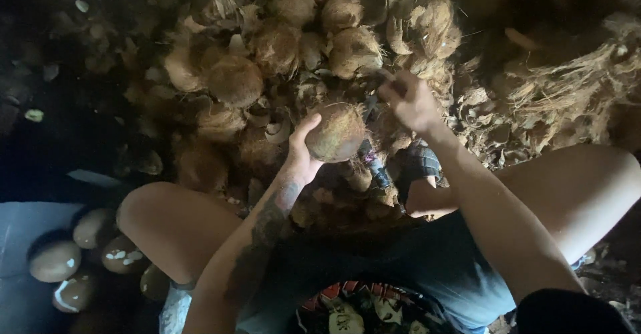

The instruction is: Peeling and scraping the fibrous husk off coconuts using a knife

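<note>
Coconut (337, 132) in left hand (302, 152), long axis tilted upper-right

Dim scene, warm brownish light falling from above onto the middle: the husk pile (280, 60) and the coconut (338, 132) catch most of it. Left edge and corners sink into near black. Soft focus throughout, grainy shadows. Right hand (410, 100) slightly motion-blurred. No glare.
</note>
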